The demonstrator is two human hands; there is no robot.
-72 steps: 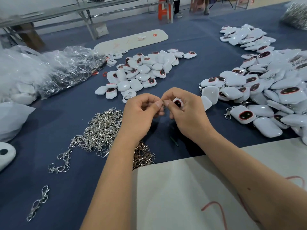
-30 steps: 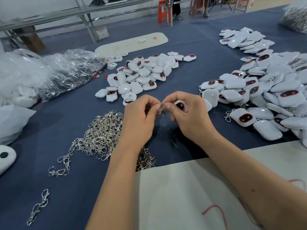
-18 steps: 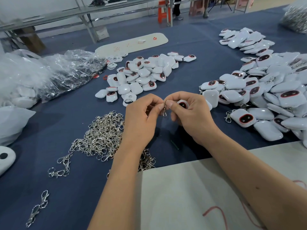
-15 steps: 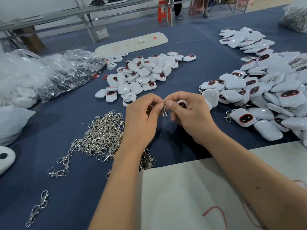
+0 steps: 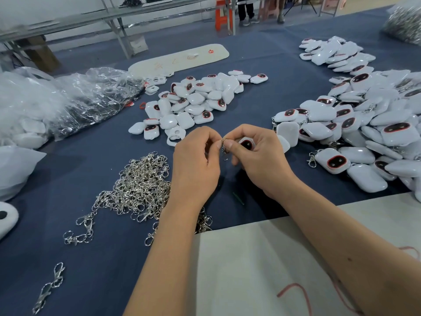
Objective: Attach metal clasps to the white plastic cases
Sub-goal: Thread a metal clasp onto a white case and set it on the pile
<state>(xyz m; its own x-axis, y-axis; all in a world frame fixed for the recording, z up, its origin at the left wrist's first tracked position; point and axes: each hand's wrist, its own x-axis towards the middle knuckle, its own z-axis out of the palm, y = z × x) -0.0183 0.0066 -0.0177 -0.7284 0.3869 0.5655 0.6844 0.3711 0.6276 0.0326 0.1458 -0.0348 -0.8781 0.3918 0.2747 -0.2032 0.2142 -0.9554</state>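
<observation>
Your left hand (image 5: 196,165) pinches a metal clasp (image 5: 224,148) between thumb and forefinger, above the blue table (image 5: 68,224). Your right hand (image 5: 259,160) curls round a white plastic case (image 5: 247,143), its fingertips meeting the clasp.

text: none legible | red scribbles on white board (image 5: 182,58); unreadable

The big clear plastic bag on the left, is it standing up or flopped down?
Flopped down. The clear plastic bag lies crumpled and slumped sideways on the blue table.
</observation>
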